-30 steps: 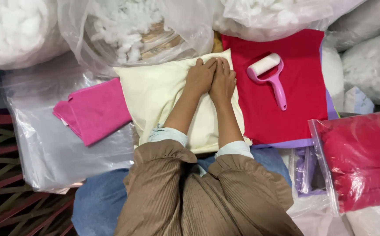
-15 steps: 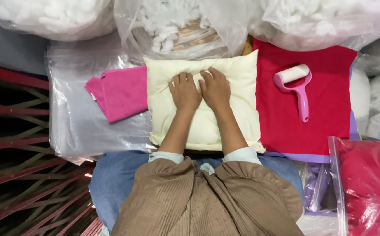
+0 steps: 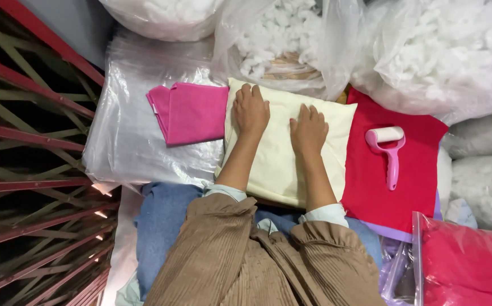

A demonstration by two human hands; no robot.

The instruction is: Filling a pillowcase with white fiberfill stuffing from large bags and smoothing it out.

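Note:
A pale yellow stuffed pillow lies in front of me, partly on my lap. My left hand presses flat on its upper left part, fingers spread. My right hand rests flat on its upper right part, apart from the left. Neither hand grips anything. A folded pink cloth lies just left of the pillow. To the right, a pink lint roller with a white roll sits on a red cloth.
Clear plastic bags of white stuffing crowd the far side. A stack of clear plastic bags lies under the pink cloth. A red metal grille runs along the left. A bagged red cloth sits at lower right.
My hands have spread apart on the pillow, the left toward its upper left corner. The view has shifted and tilted, showing more of the grille on the left.

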